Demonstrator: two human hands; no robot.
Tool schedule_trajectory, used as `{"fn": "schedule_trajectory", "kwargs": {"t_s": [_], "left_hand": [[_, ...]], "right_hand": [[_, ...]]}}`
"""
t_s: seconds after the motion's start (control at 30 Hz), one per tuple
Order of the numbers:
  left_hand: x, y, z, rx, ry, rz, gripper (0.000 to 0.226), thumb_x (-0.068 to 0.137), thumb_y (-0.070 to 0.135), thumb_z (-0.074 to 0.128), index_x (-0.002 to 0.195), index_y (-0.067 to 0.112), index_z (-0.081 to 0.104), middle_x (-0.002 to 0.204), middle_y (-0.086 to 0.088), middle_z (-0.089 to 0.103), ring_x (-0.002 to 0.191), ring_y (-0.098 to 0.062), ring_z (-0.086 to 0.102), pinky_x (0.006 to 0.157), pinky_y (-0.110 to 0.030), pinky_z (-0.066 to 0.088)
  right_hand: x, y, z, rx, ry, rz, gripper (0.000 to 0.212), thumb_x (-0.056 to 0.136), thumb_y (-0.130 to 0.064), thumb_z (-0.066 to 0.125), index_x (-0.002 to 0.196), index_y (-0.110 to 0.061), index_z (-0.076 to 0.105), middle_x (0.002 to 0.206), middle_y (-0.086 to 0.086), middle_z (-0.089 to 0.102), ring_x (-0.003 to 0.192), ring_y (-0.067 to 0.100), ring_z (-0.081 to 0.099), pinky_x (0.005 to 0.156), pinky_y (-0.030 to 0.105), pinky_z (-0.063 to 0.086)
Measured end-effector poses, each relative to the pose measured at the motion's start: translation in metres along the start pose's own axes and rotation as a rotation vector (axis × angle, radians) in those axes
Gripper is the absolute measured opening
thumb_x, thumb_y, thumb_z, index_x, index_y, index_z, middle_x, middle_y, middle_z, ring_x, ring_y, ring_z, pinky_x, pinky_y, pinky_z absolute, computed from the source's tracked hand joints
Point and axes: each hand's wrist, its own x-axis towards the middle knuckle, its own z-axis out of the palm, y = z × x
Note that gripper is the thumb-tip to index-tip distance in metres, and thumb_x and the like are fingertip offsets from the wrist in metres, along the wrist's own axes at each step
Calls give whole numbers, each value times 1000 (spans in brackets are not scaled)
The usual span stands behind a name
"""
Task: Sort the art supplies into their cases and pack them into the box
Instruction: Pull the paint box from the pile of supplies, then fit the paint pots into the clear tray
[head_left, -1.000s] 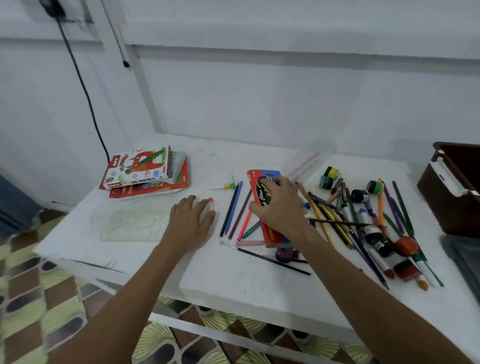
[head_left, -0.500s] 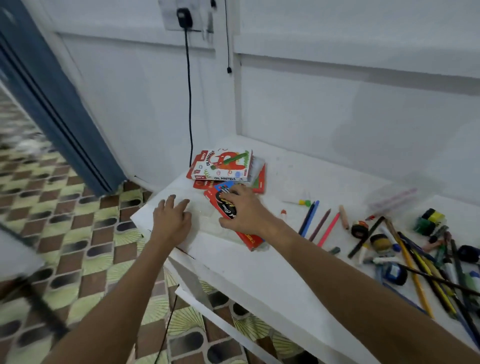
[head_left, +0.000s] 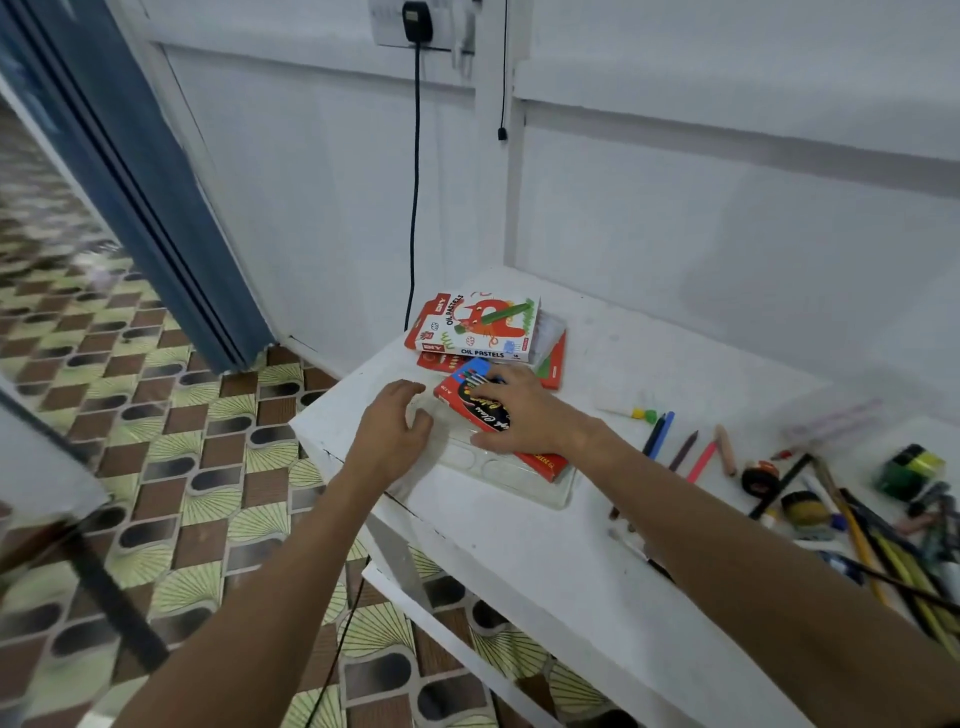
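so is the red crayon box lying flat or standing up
Lying flat: the red crayon box shows its printed face up, resting on the clear plastic tray, with the right hand on it.

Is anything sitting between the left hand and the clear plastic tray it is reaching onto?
Nothing visible does. The left hand is already at the clear tray's near-left corner. The red pencil box, held by the right hand, lies on the tray's far side, beside that hand, not before it.
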Motion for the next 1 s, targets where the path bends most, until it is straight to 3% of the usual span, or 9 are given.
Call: {"fn": "schedule_trajectory", "kwargs": {"t_s": [0.13,0.3,0.4,0.5,0.63,0.8,0.9,1.0], "left_hand": [[-1,-5,4,100,-39,94,30,91,20,55,118,8,62,119,-5,61,109,-19,53,84,-21,35],[4,5,9,121,36,134,34,91,20,55,122,9,61,124,-6,60,114,-20,52,92,-26,38],[12,24,15,75,96,181,33,90,19,56,121,10,63,125,-6,61,115,-20,53,96,-32,42],[21,49,24,121,206,218,24,87,16,56,105,5,68,109,-13,65,100,-26,56,85,-37,46],[33,104,54,198,214,294,25,84,18,58,102,3,68,102,-18,62,95,-34,53,82,-45,45],[40,185,112,21,-54,414,31,85,15,56,113,4,65,115,-17,56,108,-32,51,92,-39,44],[41,234,150,-56,-304,441,42,88,24,56,128,10,54,130,-13,47,118,-28,48,98,-33,41],[40,283,184,-75,-498,473,56,87,32,61,137,13,44,138,-10,42,125,-24,44,97,-24,33]], "right_hand": [[0,5,0,-29,-1,-40,76,79,-59,61,143,-28,36,153,3,27,141,24,18,114,49,23],[-18,8,-7,72,55,-31,73,83,-60,57,144,-28,35,154,3,27,141,21,22,115,43,23],[-38,17,-18,187,150,-46,56,86,-49,60,135,-22,50,135,3,51,120,17,47,102,35,40],[-65,36,-31,213,232,23,39,86,-29,65,121,-13,62,114,8,64,102,20,58,92,31,45],[-119,81,-48,224,429,218,31,86,-24,68,110,-5,66,114,10,66,108,20,59,88,6,32],[-191,142,-75,215,499,513,28,90,-21,59,116,-13,63,120,5,62,104,18,57,85,17,37],[-226,174,-86,212,554,665,29,89,-14,57,117,-10,63,122,7,61,101,18,58,83,18,39],[-252,204,-89,196,544,776,34,90,-21,60,122,-10,60,127,8,59,109,20,57,87,20,37]]}}
